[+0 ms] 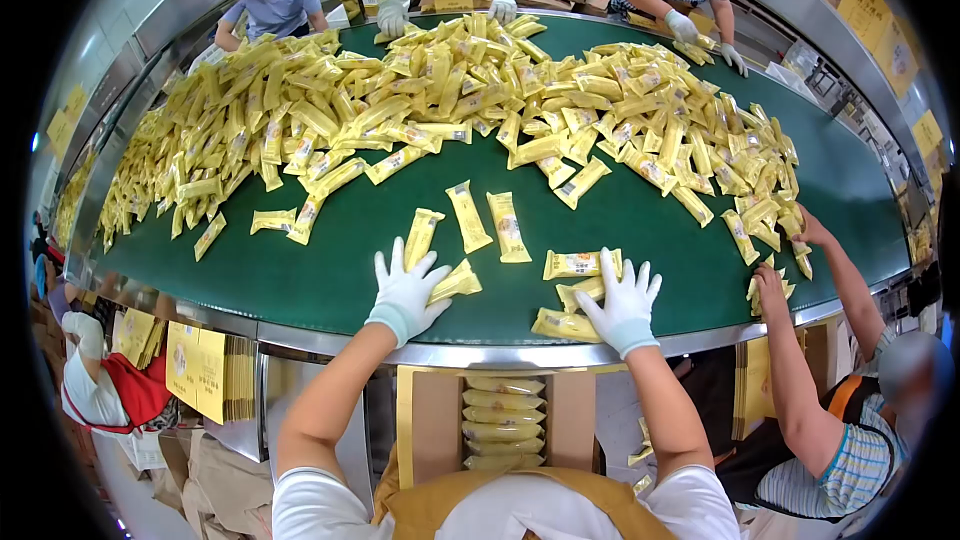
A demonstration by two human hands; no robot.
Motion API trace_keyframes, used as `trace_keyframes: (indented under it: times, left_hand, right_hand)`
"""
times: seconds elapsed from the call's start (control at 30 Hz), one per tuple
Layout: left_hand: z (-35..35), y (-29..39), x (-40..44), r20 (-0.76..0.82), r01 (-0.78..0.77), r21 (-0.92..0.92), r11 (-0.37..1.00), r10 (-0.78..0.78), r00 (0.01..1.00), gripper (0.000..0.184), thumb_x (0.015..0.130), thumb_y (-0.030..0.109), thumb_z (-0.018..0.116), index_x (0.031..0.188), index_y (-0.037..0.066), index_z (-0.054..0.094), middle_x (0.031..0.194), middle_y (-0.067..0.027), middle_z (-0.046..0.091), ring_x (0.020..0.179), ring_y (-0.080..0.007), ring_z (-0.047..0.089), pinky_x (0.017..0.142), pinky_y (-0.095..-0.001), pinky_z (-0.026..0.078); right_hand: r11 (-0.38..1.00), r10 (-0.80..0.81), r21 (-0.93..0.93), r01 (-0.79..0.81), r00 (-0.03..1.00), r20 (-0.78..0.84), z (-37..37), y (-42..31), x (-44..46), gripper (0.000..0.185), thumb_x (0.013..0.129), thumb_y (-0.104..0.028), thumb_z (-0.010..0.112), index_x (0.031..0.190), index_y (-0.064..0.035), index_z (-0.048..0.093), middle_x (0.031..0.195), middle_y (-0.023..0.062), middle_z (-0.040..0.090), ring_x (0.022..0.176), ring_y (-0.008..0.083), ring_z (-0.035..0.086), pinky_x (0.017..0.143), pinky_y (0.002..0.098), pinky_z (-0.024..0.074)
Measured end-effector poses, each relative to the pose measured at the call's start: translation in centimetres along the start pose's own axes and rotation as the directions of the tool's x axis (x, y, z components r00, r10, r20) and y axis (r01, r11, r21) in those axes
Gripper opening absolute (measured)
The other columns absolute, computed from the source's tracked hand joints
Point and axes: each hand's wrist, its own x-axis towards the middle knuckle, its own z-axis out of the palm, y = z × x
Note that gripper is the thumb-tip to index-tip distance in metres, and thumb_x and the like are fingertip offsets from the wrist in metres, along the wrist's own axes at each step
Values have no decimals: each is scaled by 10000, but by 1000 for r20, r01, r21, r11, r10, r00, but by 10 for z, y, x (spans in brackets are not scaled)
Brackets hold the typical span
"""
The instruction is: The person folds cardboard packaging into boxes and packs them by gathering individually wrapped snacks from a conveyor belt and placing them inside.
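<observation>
Both of my hands wear white gloves and rest over the green belt near its metal edge. My left hand (408, 295) has its fingers spread, touching a yellow wrapped packet (457, 282) on its right side; another packet (424, 236) lies just past its fingertips. My right hand (624, 302) is also spread out. Beside its thumb and fingers, three packets lie roughly stacked: the top packet (575, 265), a middle packet (575, 294) partly covered by the hand, and a lower packet (564, 326). Two more packets (509, 227) lie between and beyond my hands.
A large heap of yellow packets (440, 80) covers the far belt (330, 285). Below the metal rim (480, 355), an open cardboard box (433, 427) holds a row of packets. Co-workers stand around; one person's bare hands (770, 285) handle packets at right. Flat yellow cartons (197, 370) stand left.
</observation>
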Motion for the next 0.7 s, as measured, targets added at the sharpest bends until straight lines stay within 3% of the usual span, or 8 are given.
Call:
trace_keyframes:
  times: [0.1,0.13,0.23,0.3,0.37,0.43,0.6,0.7]
  left_hand:
    - [14,-7,-9,-128,17,-233,972,-48,991,561,869,370,700,1351,117,563,1435,-90,530,1387,-417,388,1141,-608,234]
    - [4,-1,-6,-190,29,-471,882,-134,973,548,868,319,722,1314,43,564,1347,-155,581,1275,-388,502,1108,-508,349]
    - [-32,29,25,-260,-47,-696,717,-191,947,566,885,334,721,1317,9,549,1174,-239,636,1111,-401,588,975,-430,479]
    - [-86,56,52,174,255,-841,476,-208,963,595,894,351,703,1344,5,523,1161,-266,646,1073,-407,626,939,-448,500]
    - [-45,72,102,33,227,-678,699,-280,959,599,902,373,685,1327,-6,499,1167,-279,648,1062,-408,652,915,-460,519]
    - [-20,85,149,215,373,-457,808,-306,927,597,904,398,676,1294,-7,477,1193,-264,648,1083,-390,659,923,-457,531]
    - [-3,99,176,235,524,-405,750,-468,852,791,750,374,856,1306,-17,453,1225,-208,646,1124,-344,662,936,-425,547]
    - [24,81,182,187,430,-319,845,-389,902,590,804,219,779,1273,-13,509,1254,-214,638,1155,-337,648,958,-406,541]
  right_hand:
    - [974,-222,0,226,959,-175,-6,20,-13,677,859,-538,658,1414,-167,545,1402,257,479,1354,524,354,1141,648,174]
    - [955,-288,6,295,935,-208,-11,22,-14,529,837,-407,724,1299,-166,636,1338,220,519,1304,440,429,1116,572,278]
    - [940,-300,171,297,954,-5,-3,32,-5,482,811,-301,757,1268,-185,651,1275,182,547,1244,382,474,1063,492,361]
    - [941,-329,74,330,944,-26,-10,23,0,461,773,-250,783,1216,-197,666,1174,135,564,1144,341,510,992,456,411]
    - [944,-330,32,329,943,43,-11,21,11,457,758,-259,796,1193,-198,669,1141,124,564,1119,341,515,985,468,411]
    - [942,-334,27,334,942,31,-24,21,13,428,740,-245,813,1130,-144,670,1080,119,581,1052,337,555,933,443,451]
    - [932,-256,269,245,967,8,-74,22,3,419,752,-255,815,1077,-44,655,1016,150,629,999,354,611,882,421,497]
    - [832,-414,446,331,905,100,-50,19,-1,470,759,-339,808,1081,-26,672,1043,156,638,1029,345,599,927,418,481]
